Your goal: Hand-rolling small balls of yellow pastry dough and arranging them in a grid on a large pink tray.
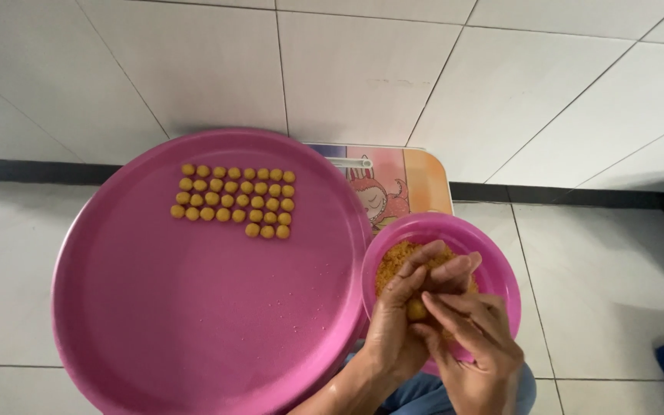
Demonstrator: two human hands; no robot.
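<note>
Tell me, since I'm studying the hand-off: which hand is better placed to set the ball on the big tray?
Probably the left hand: it lies nearest the big pink tray and cups the small yellow ball; the right hand sits farther away over the bowl.

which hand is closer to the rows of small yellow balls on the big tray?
Left. The left hand is over the small pink bowl, on the side toward the big tray and the yellow balls. The right hand sits further right, cupped against the left.
</note>
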